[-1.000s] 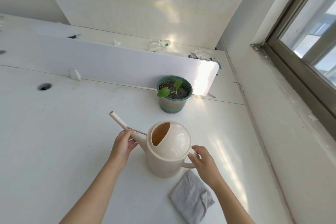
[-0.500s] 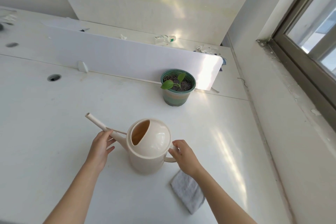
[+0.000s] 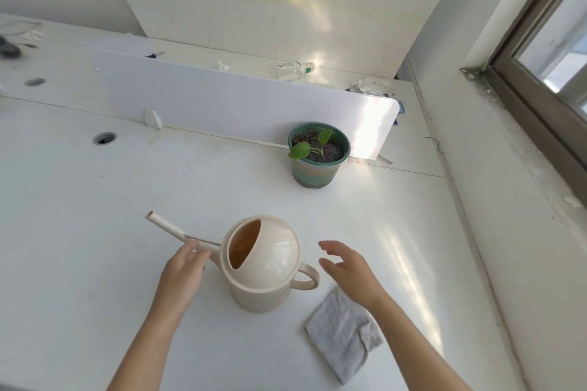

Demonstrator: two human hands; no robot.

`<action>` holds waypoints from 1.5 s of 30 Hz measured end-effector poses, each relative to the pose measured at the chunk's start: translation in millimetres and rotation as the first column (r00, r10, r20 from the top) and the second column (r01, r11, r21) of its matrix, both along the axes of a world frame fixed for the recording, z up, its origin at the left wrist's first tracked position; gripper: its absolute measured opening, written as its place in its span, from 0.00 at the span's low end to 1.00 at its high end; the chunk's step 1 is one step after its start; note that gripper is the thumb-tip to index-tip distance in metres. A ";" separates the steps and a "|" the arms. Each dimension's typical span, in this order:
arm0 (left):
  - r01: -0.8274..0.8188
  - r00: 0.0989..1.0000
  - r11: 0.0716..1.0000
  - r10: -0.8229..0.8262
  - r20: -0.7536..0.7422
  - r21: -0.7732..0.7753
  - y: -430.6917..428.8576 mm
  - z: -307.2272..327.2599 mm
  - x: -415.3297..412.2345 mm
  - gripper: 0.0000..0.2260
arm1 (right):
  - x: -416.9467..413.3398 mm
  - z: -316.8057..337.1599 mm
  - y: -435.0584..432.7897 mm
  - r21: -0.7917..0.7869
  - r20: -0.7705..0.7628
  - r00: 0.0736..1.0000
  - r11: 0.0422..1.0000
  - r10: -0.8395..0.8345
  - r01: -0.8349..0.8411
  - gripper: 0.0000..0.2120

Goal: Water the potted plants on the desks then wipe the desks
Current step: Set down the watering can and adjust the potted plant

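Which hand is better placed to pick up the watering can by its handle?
Right. The right hand hovers open just beside the handle, which points its way; the left hand is across the watering can, at the spout.
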State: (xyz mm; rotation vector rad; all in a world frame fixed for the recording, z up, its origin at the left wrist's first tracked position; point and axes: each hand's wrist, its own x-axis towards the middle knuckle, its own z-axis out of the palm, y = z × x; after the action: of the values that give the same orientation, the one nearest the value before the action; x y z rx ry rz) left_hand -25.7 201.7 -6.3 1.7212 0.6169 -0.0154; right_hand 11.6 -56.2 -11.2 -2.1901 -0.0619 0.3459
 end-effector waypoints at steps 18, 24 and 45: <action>0.333 0.927 0.934 -0.349 0.140 0.126 -79.9 39.5 188.1 0.22 | 138.2 21.4 -30.0 0.196 -0.015 0.925 0.906 -0.380 0.376 0.15; 0.230 0.968 0.966 -0.214 0.130 -0.119 -93.4 16.0 262.3 0.23 | 185.8 15.4 -22.9 0.321 -0.050 0.871 0.818 -0.488 0.477 0.19; 0.318 0.948 0.902 -0.304 0.093 -0.291 -114.5 -29.0 270.9 0.28 | 236.1 2.8 -28.1 0.369 -0.101 0.924 0.849 -0.369 0.379 0.25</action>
State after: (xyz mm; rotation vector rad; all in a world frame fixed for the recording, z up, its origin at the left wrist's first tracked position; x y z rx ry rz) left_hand 245.2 87.3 -35.3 1.4987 0.2805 -0.2829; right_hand 247.8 -84.3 -8.4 -1.7563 0.2907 0.1249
